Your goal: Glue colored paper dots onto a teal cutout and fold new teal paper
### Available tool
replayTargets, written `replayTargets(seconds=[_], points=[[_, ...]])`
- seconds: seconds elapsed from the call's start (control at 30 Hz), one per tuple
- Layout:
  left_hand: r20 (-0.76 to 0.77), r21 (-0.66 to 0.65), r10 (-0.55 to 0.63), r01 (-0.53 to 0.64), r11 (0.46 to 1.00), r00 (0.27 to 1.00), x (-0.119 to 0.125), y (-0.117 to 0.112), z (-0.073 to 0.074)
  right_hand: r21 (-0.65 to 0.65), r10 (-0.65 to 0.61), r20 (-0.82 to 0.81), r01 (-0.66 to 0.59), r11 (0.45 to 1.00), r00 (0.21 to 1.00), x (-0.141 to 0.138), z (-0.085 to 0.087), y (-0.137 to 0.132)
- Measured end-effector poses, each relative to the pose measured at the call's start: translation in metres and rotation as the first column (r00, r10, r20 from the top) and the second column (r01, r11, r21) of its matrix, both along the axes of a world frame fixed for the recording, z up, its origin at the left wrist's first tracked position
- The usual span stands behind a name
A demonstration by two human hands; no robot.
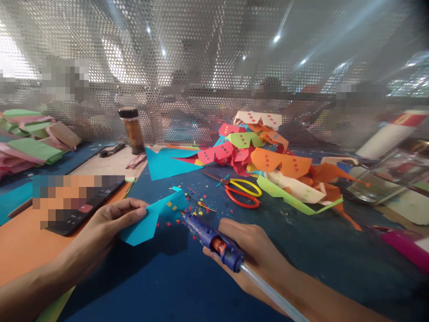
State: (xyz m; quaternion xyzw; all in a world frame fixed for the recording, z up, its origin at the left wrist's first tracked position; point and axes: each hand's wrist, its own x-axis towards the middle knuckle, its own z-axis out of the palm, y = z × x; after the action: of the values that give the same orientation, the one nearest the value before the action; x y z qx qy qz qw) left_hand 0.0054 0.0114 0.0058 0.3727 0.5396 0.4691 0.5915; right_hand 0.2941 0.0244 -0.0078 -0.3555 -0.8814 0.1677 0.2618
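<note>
Between the thumb and fingers of my left hand (115,223) is a blue paper mask (144,226), folded and dotted with small yellow squares. My right hand (250,243) is wrapped round a dark blue glue gun (201,228), a clear glue stick (268,290) sticking out of its back. The gun's nozzle is at the mask's right part; whether it touches the paper I cannot tell. Small coloured paper bits (197,208) lie scattered just beyond the mask. Scissors (234,190) with one yellow and one red handle lie behind my right hand.
Finished-looking paper masks (281,162) are heaped at the back right. Behind the left hand are a phone (87,205), a capped jar (132,129) and a blue paper sheet (164,165). Folded paper (36,147) is piled far left. A perforated metal screen (201,53) borders the table.
</note>
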Motion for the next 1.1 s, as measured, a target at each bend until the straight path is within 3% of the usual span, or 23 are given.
replayTargets(seconds=[1.1], points=[[0.008, -0.009, 0.005, -0.005, 1.000, 1.000, 0.0003, -0.0001, 0.0006, -0.002, -0.006, 0.011, 0.006, 1.000, 1.000, 0.0015, -0.0008, 0.0004]])
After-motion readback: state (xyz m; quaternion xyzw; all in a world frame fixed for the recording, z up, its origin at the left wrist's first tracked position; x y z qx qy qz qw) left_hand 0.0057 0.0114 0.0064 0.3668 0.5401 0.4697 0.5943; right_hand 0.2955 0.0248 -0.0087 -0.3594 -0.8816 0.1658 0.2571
